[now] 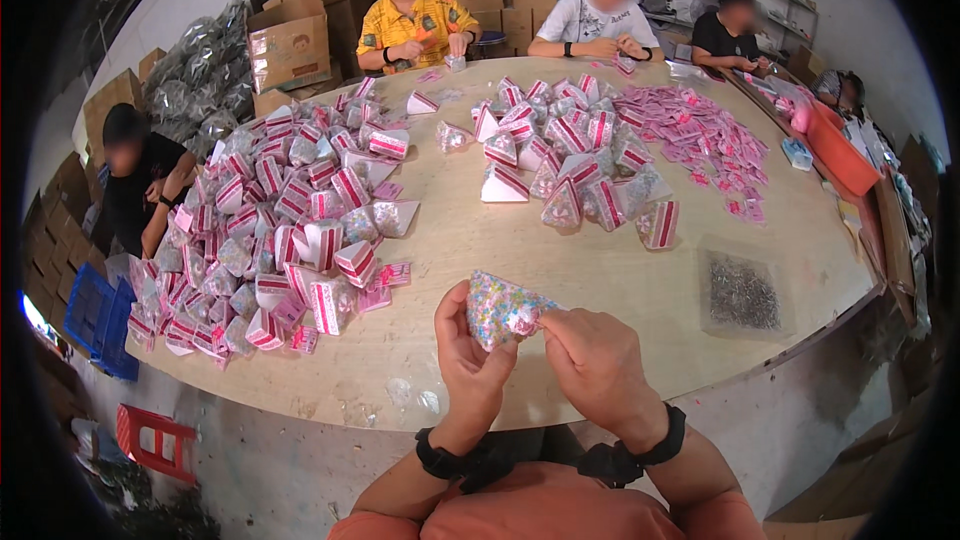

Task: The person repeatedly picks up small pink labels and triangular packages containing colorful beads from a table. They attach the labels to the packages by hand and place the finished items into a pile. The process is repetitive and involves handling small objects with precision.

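Observation:
A toy cake slice [497, 308], wedge-shaped with pastel sprinkles on top and a pink-white rosette near one corner, is held over the near edge of the table. My left hand [470, 352] wraps its fingers and thumb around the slice from the left. At the rosette side, my right hand [597, 355] is closed in a pinch against the slice; what sits between its fingertips is too small to make out. To the right lies a clear shallow tray [712, 318] of small metal pieces, apart from both hands.
A large heap of bagged cake slices [290, 205] covers the table's left. Another pile [570, 140] lies ahead, beside scattered pink cards [690, 135]. An orange bin [840, 150] stands at the right edge. Several people work around the table. A blue crate [100, 325] and red stool [155, 440] stand left.

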Available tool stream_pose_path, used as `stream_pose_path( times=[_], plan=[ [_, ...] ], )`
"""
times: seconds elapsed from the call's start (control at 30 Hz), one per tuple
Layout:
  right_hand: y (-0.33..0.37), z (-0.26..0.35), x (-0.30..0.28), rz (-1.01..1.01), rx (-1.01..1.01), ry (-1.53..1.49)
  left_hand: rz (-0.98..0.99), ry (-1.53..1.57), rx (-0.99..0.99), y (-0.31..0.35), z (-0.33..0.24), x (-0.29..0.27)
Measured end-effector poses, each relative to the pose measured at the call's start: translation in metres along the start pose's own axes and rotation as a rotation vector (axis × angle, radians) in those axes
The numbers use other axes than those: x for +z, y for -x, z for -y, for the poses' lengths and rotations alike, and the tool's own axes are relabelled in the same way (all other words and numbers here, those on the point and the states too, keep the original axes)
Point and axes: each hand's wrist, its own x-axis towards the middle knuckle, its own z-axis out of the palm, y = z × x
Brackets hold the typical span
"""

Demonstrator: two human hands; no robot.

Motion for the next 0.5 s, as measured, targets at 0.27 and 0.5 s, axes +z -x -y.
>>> stream_pose_path(
  times=[0.27,0.5],
  plan=[
    [0.0017,-0.0041,0.0086,-0.120,-0.064,0.026,-0.017,-0.003,0.005,0.0022,0.0008,0.0034],
    [0.0051,-0.0031,0.0080,-0.070,0.006,0.022,-0.039,-0.028,0.011,0.0033,0.0048,0.0049]
  ],
)
